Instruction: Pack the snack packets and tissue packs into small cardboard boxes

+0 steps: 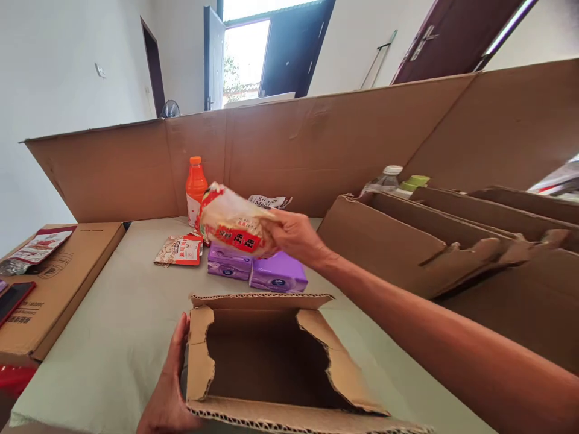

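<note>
An open cardboard box point(357, 377) with torn flaps stands close in front of me. My left hand point(169, 386) grips its left side, thumb up along the wall and the other fingers partly hidden. Above the box's far edge, my right hand point(294, 238) holds one end of a cream and red food packet point(233, 220) in the air. Behind and below the packet sit two purple tissue packs point(278, 274). An orange bottle point(196, 181) with an orange cap stands behind it, partly covered. A red and beige pouch point(178, 250) lies to the left.
A white bag with dark lettering point(271, 202) is at the back. Several upright cardboard boxes point(384, 235) stand at right, with a clear bottle point(391, 175) behind. Cardboard panels point(280, 150) wall the far side. At left, a flat carton point(67, 277) carries a packet and a phone-like object.
</note>
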A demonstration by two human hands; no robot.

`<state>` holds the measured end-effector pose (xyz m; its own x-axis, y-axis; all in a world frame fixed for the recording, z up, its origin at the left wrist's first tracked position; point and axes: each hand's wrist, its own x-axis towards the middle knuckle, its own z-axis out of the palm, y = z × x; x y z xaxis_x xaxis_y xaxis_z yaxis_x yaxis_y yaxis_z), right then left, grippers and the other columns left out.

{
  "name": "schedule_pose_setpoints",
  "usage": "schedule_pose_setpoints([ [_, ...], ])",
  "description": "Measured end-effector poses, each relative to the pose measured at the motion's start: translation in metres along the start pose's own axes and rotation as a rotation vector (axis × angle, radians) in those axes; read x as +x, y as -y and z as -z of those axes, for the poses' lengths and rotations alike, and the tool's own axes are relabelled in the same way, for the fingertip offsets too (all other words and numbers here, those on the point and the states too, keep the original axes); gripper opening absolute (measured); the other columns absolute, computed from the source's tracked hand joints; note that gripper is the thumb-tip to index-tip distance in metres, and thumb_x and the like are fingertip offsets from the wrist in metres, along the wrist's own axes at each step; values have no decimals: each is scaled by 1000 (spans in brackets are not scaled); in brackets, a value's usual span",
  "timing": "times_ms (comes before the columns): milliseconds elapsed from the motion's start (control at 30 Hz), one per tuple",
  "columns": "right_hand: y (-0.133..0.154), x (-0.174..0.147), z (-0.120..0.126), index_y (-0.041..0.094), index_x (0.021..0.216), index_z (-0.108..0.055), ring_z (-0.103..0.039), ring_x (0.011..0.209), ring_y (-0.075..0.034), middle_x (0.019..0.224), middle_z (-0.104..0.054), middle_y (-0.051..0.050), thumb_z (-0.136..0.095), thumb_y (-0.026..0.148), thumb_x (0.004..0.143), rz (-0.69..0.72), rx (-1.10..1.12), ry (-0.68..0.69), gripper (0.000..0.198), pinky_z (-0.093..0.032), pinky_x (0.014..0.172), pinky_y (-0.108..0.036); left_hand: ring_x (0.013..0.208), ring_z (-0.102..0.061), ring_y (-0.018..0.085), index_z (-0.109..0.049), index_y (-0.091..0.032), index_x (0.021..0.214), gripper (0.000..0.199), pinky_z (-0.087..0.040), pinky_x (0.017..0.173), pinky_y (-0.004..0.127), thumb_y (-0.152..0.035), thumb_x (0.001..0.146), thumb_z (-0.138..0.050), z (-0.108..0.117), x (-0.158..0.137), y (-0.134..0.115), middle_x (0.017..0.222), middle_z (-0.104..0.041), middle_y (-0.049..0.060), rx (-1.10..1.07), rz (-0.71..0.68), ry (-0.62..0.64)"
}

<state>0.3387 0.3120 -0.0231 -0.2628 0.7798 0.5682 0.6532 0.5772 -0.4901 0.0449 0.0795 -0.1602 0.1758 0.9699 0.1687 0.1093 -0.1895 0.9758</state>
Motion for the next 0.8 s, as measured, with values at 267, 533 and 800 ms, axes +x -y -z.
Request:
schedule_pose_setpoints([
  [267, 68, -60, 93, 29, 95, -74, -75, 86, -23, 97, -79, 0, -89, 43, 69, -404, 1022, -206, 33, -64, 74, -39, 156, -29, 40, -20, -38, 164, 135, -26, 128, 52, -25, 56, -100, 1, 10, -26, 169, -33, 11, 24, -49, -51],
  [533, 90, -125, 66, 27, 87, -79, -73, 70, -20, 75, -75, 0, -81, 53, 78, -323, 923, 12, 27, -64, 61, -33, 155, -33, 37, -20, -33, 165, 122, -26, 128, 49, -24, 66, -90, -5, 10, -44, 168, -34, 10, 52, -67, -32],
  [800, 98, -148, 139, 43, 119, -76, -77, 90, -24, 126, -74, 1, -57, 30, 97, 244, 59, 36, 32, -67, 79, -39, 152, -37, 39, -29, -33, 162, 127, -31, 125, 50, -27, 56, -98, -3, 8, -48, 165, -39, 12, -48, -55, -55],
])
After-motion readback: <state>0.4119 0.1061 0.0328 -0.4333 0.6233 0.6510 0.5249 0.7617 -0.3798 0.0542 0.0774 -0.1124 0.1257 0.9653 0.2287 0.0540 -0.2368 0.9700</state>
